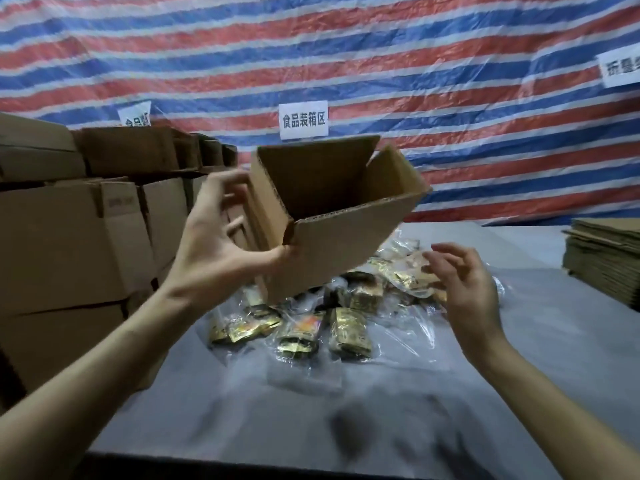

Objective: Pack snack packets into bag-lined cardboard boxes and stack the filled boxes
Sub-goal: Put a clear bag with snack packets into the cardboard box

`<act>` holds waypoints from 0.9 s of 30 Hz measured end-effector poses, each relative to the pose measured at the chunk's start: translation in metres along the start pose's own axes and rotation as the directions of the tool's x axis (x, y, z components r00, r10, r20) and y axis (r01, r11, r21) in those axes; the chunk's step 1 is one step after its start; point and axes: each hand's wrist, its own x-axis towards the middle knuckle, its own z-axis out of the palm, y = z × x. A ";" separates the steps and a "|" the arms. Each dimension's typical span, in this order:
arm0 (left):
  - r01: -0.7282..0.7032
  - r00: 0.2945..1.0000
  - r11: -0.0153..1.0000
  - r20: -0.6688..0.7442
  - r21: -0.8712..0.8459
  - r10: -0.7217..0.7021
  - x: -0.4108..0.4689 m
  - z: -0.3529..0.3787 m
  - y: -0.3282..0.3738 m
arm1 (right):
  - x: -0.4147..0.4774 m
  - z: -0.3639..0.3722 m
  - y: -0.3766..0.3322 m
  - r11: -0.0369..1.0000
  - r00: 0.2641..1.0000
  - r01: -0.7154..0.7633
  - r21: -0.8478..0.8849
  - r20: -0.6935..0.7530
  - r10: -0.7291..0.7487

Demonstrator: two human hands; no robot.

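Empty cardboard box (346,244) is gripped by left hand (214,237), tilted open, likely for filling; right hand (464,289) is spread loose at 4 o'clock over snack packets (349,327).

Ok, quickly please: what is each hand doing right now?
Left hand: grips the cardboard box, held in the air.
Right hand: open, holding nothing, above the snack packets.

Red, blue and white stripes all over the tarp (485,98). Plain brown cardboard box (346,244), grey table (536,358), gold-and-black snack packets (349,330).
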 end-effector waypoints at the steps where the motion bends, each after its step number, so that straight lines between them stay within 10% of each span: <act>1: 0.092 0.995 0.991 0.055 -0.099 -0.087 -0.009 0.005 -0.013 | 0.000 -0.003 0.001 1.000 1.000 -0.020 0.007 0.002 0.020; 6: 0.434 0.897 0.819 0.262 -0.376 -0.355 -0.065 0.045 -0.063 | -0.010 -0.021 0.023 0.982 0.975 -0.141 0.129 0.189 0.115; 15: 0.625 0.761 0.711 0.452 -0.322 -0.465 -0.148 0.119 -0.101 | -0.042 -0.027 0.064 0.866 0.939 -0.336 0.370 0.206 0.276; 19: 0.620 0.764 0.719 0.449 -0.313 -0.463 -0.138 0.128 -0.111 | -0.004 -0.050 0.090 0.906 0.932 -0.363 -0.219 -0.071 0.357; 22: 0.624 0.770 0.710 0.416 -0.328 -0.484 -0.135 0.143 -0.116 | -0.001 -0.057 0.120 0.495 0.829 -0.408 -0.767 -0.083 0.554; 24: 0.616 0.781 0.704 0.390 -0.354 -0.487 -0.134 0.150 -0.120 | -0.011 -0.056 0.134 0.321 0.841 -0.212 -0.923 -0.005 0.541; 27: 0.593 0.800 0.709 0.376 -0.382 -0.468 -0.136 0.155 -0.125 | -0.014 -0.055 0.132 0.381 0.881 -0.166 -0.909 0.037 0.472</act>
